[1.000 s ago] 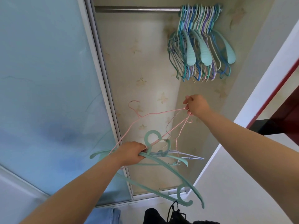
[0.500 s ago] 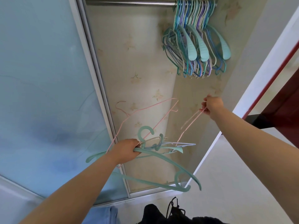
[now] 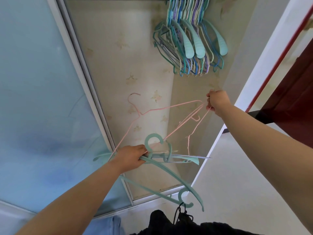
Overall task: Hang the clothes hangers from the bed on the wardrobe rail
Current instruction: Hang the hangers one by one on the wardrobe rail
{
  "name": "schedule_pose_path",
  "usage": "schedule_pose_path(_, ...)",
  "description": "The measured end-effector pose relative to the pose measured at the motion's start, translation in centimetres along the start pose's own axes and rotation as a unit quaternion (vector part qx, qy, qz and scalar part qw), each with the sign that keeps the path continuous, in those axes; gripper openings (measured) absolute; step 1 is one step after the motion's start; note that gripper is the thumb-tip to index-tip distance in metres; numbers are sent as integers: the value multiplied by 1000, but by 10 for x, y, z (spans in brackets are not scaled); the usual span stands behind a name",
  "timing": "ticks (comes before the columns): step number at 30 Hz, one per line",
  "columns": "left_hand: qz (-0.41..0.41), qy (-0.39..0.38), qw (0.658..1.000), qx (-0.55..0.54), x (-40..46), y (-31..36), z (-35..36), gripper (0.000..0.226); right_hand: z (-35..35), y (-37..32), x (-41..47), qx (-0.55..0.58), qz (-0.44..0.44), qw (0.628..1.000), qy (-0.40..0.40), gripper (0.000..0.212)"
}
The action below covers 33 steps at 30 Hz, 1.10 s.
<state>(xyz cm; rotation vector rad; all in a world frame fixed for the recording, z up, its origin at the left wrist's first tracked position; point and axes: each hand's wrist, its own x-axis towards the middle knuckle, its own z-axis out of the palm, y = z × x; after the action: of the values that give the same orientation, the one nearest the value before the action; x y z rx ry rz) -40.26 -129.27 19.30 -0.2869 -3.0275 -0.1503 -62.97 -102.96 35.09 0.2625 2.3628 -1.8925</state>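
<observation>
Hiding the rail at the top edge, hung hangers [image 3: 189,39] are seen; green hangers [image 3: 162,168] are gripped by the left hand [image 3: 130,158], pink hangers [image 3: 169,119] pinched by the raised right hand [image 3: 217,102]

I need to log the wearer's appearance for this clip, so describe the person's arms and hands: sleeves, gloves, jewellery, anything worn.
Both forearms are bare all the way to the frame's lower edge; no sleeve or cuff shows. The left hand and right hand wear no gloves. No watch, bracelet or band sits on either wrist, and no ring is visible on the fingers in view. No markings or bandages are visible on either arm.
</observation>
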Motion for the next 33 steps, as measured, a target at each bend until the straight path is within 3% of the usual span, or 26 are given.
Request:
schedule_pose_path(4,65,119,990,26,-6,1,1,28,-27,-10,13,-5,42,998,45,28)
schedule_pose_path(7,93,159,982,46,-13,3,2,31,-44,-12,20,28,96,994,50,32)
schedule_pose_path(12,155,190,969,13,-20,6,20,23,-24,-24,5,-34,51,996,-65,36)
schedule_pose_path(15,172,203,963,37,-21,10,24,26,-10,-27,0,-55,40,993,-96,36)
schedule_pose_path(20,158,226,959,54,-33,-3,35,22,-21,-38,12,85,100,990,-51,33)
schedule_pose_path(23,150,263,951,61,-33,-2,27,21,-14,-28,3,135,70,986,-67,24)
schedule_pose_path(27,180,255,948,59,-30,-3,35,17,7,8,-19,56,-21,994,-87,3)
schedule_pose_path(30,182,245,951,46,-34,-6,36,25,18,38,-21,25,-35,993,-110,42)
schedule_pose_path(31,182,244,951,46,-35,-6,34,26,21,47,-23,31,-32,994,-104,47)
schedule_pose_path(33,193,245,948,59,-38,-6,31,27,23,60,-25,58,-13,996,-70,35)
